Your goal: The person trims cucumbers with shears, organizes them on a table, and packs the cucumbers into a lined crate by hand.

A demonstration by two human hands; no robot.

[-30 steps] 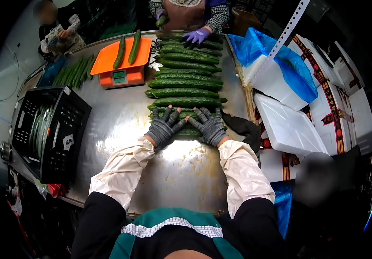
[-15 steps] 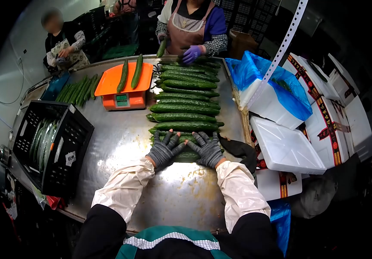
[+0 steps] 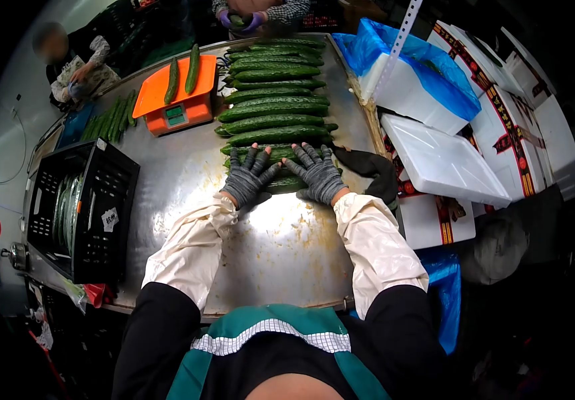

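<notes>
A column of green cucumbers [image 3: 271,122] lies crosswise on the metal table [image 3: 234,287]. On the nearest ones rest both of my hands, in grey gloves with bare fingertips. My left hand [image 3: 247,179] covers their left ends with its fingers spread. Over the right part lies my right hand [image 3: 317,175], its fingers spread too. Neither hand is wrapped round anything, and they partly hide the cucumbers beneath. Two more cucumbers lie on the orange scale [image 3: 179,115], beyond my left hand.
A black crate [image 3: 104,217] holding wrapped cucumbers stands at left, with loose cucumbers [image 3: 111,120] behind it. Across the table, a co-worker's purple-gloved hands [image 3: 251,23] hold a cucumber. At right are a blue-lined foam box [image 3: 407,83], a white lid [image 3: 441,160] and a dark cloth [image 3: 371,170].
The view has shifted. The co-worker's purple-gloved hand has left the far cucumbers and joined the other hand at a held cucumber. My hands remain spread on the near cucumbers.
</notes>
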